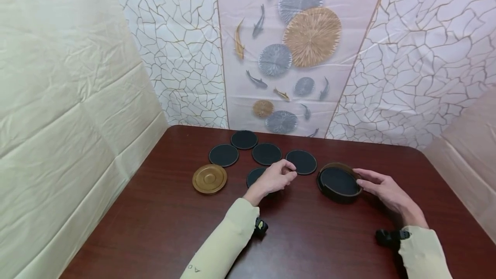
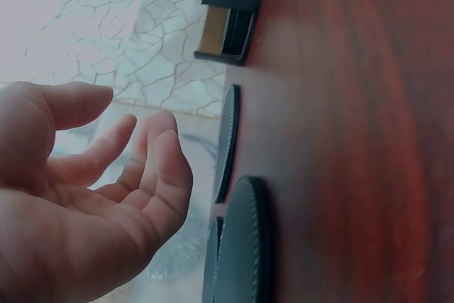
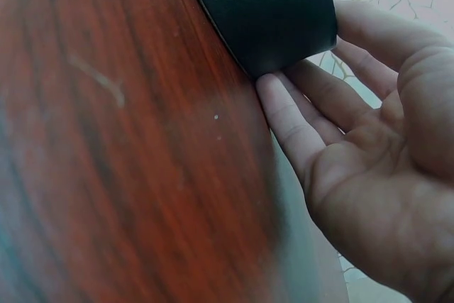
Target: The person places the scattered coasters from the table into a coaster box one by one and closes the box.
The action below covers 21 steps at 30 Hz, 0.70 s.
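Observation:
My left hand (image 1: 273,178) hovers over a round black coaster (image 1: 253,176) and partly covers it in the head view. Its fingers are loosely bent with nothing between them, as the left wrist view shows. To the right stands a round black coaster holder (image 1: 338,196) with a brown inside and a gap in its wall. A black coaster (image 1: 339,181) lies in it, face up. My right hand (image 1: 389,190) holds the holder at its right side, thumb on the near side and fingers round the far side. In the right wrist view, a fingertip (image 3: 271,91) meets the holder's lower edge.
Several more black coasters, with stitched edges, lie flat toward the back, among them one coaster (image 1: 301,162) left of the holder and another coaster (image 1: 244,140) farthest back. A brown ringed disc (image 1: 209,179) lies at the left. Patterned cloth (image 1: 186,55) hangs behind the dark red wooden table (image 1: 155,227).

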Motion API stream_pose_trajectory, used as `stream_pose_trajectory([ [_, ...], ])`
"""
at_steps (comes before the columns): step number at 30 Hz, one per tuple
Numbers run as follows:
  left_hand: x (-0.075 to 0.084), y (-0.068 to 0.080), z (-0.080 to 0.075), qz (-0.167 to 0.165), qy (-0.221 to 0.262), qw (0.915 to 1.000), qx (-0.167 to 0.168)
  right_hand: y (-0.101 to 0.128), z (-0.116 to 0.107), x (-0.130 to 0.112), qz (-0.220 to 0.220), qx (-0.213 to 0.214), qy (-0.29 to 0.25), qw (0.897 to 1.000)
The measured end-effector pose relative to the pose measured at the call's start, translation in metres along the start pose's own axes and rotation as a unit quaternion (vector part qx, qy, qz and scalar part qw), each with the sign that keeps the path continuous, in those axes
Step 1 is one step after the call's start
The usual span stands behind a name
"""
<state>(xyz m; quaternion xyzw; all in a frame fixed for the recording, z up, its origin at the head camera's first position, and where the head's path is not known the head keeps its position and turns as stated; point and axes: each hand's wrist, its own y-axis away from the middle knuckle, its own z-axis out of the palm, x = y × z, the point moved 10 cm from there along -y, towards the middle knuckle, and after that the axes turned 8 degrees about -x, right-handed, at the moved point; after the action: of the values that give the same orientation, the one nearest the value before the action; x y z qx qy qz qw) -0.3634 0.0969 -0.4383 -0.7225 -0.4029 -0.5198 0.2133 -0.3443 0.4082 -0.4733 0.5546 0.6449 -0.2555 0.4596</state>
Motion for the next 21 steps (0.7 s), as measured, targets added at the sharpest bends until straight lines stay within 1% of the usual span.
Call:
stream_pose_trajectory([
  [3,-0.003,0.003,-0.011,-0.003,-0.008,1.0000,0.002,-0.001,0.001,0.000,0.001,-0.003,-0.002,1.000],
  [9,-0.017,0.010,-0.042,-0.029,-0.010,0.9990,0.032,-0.003,0.001,-0.003,-0.001,-0.004,-0.001,1.000],
  [13,-0.022,0.012,-0.056,-0.040,-0.014,0.9980,0.048,-0.002,0.000,-0.005,-0.003,-0.002,-0.001,1.000],
  [18,-0.028,0.013,-0.064,-0.056,-0.063,0.9950,0.055,0.001,0.000,-0.005,-0.005,-0.003,-0.003,1.000],
  [21,-0.030,0.013,-0.067,-0.063,-0.099,0.9914,0.059,0.002,0.000,-0.004,-0.006,-0.002,0.000,1.000],
])
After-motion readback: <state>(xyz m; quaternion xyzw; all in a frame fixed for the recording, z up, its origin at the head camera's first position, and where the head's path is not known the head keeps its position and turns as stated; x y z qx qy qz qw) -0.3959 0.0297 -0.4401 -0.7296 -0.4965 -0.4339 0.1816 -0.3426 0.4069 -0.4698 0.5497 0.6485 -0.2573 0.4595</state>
